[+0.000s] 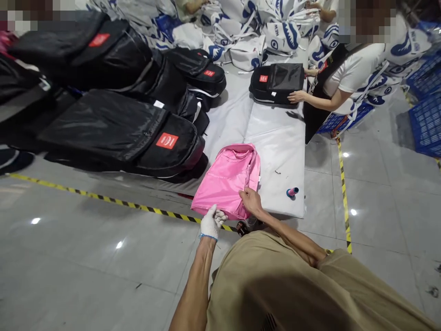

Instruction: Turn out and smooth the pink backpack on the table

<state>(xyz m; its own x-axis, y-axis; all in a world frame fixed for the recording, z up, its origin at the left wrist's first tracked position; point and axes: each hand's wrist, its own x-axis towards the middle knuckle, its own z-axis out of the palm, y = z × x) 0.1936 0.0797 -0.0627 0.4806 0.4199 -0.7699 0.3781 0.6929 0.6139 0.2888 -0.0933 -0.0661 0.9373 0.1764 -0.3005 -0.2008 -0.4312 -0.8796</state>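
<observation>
The left hand (212, 222), in a white knit glove with a blue cuff, closes its fingers on the near hem of the flat pink fabric backpack (227, 180), at about seven o'clock on the bag. The bare right hand (251, 201) pinches the same near edge at about five o'clock, thumb on top and fingers curled under the cloth. The pink backpack lies on the near end of the white padded worktable (282, 151), its lower edge hanging just over the table's front rim. Judging by the two grips, the step in hand looks like squaring or inspecting the bag's bottom edge; any further handling would call for both hands to keep an even hold so the thin cloth does not bunch. At three o'clock from the right hand, apart from the bag, a small blue and pink thread spool (292, 191) lies on the table. At ten o'clock a heap of black nylon backpacks with red labels (113, 124) covers the table's left side. At one o'clock, well apart, another person's hand (296, 96) rests on a single black backpack (277, 82). The pink bag's underside and the right hand's fingertips are hidden, and the white printed bags (275, 32) at twelve o'clock are too jumbled to count.
</observation>
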